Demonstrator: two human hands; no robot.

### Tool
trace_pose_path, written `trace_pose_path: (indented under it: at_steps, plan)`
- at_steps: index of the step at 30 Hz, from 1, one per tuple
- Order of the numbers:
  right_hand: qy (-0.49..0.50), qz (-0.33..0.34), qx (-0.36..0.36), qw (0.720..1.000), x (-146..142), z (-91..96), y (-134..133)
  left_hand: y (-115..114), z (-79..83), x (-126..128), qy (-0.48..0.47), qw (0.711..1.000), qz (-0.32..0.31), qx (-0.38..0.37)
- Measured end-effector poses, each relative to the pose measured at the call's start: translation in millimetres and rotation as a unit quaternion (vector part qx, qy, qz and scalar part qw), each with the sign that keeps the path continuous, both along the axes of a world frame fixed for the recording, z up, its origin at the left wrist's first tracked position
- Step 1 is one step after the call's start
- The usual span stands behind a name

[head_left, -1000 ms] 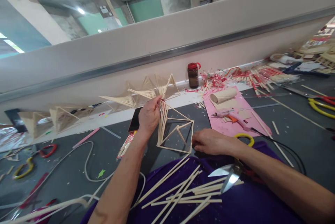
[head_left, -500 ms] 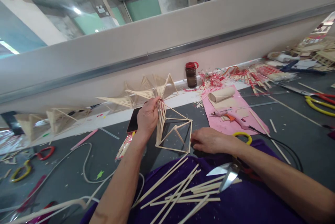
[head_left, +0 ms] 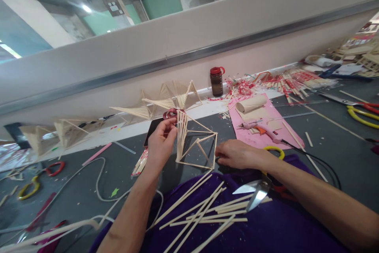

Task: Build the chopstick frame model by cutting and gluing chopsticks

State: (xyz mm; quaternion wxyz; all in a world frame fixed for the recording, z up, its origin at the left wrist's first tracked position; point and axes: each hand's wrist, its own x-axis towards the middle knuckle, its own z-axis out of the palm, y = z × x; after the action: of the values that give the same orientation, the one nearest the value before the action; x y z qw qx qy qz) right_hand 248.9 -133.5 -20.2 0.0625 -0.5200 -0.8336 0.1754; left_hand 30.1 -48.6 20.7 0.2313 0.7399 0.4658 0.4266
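A small open frame of thin wooden sticks (head_left: 197, 163) stands on the dark table, with a fan of sticks along its left side. My left hand (head_left: 161, 140) is just left of that fan, thumb and fingers loosely bent and slightly apart, with nothing visible between them. My right hand (head_left: 237, 154) rests on the table at the frame's lower right corner, its curled fingers closed on the edge stick. Loose wooden sticks (head_left: 204, 209) and scissors (head_left: 260, 190) with a yellow handle lie on the purple cloth (head_left: 266, 233) over my lap.
A pink glue gun (head_left: 262, 128) and a cardboard roll (head_left: 251, 104) lie on a pink sheet (head_left: 290, 136). Stick models (head_left: 166, 97) and a red-capped bottle (head_left: 216, 82) stand along the wall. White cables (head_left: 99, 182) cross the left; more scissors (head_left: 55, 169) lie beyond them.
My left hand has let go of the frame's top left corner and moved a little left and down. A dark red object shows behind that corner. The right hand stays in place.
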Motion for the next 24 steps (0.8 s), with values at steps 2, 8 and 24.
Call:
trace_pose_path:
  at_steps: [2,8,24]
  plan:
    - [0.010,0.000,0.004,1.000,1,1.2,0,-20,4.3,-1,0.030,0.999,-0.022,-0.022]
    - [0.029,-0.006,-0.004,1.000,1,4.9,-1,-55,12.5,3,0.066,0.992,-0.083,0.063]
    - [0.008,-0.009,-0.007,1.000,2,10.0,-4,-56,3.8,23,0.089,0.987,-0.105,0.085]
